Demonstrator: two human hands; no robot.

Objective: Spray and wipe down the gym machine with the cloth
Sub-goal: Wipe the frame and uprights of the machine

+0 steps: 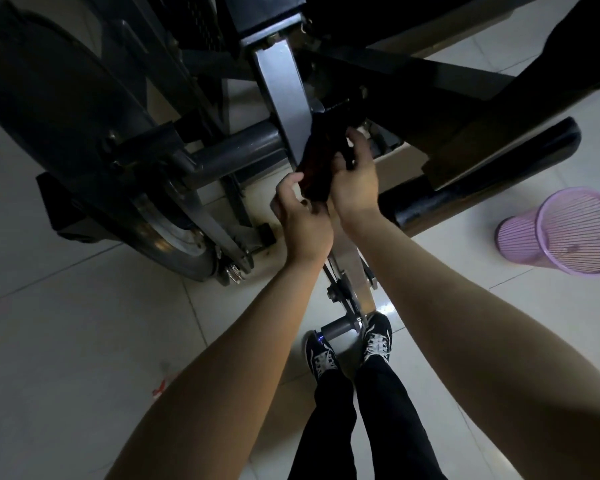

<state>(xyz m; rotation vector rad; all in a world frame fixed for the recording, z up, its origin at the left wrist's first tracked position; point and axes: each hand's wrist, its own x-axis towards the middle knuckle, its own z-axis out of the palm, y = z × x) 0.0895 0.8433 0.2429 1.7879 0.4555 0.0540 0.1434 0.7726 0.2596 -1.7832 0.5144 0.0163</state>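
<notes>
A pale purple plastic wastebasket with slatted, see-through walls (565,233) lies on its side on the glossy pale tiled floor (66,323), at the right and well apart from the hands. Its round mouth faces the viewer. Through it show the ribbed wall and one small dark speck, too small to identify. The dark reddish-black cloth (317,164), folded into a thick wad, is pressed against the right edge of the flat grey metal upright beam (279,95) of the large black and grey gym machine (84,116), just where a round grey crossbar (236,150) meets that beam. Both hands have it. The right hand (355,183) has a closed grip on the wad's upper right side, its fingers curled over the top and its thumb against the near face. The left hand (302,216) is just below and touches the right wrist, and its grip is also closed, the curled fingers pinching the wad's lower end. The cloth thus lies between the two grips, above the left and under the right fingers. A long black padded roller (482,174) sticks out to the right behind the hands. Below, two black trainers with white laces (378,337) stand either side of a low grey bar of the frame, and a small red and white scrap (163,386) lies on the tiles at the left.
</notes>
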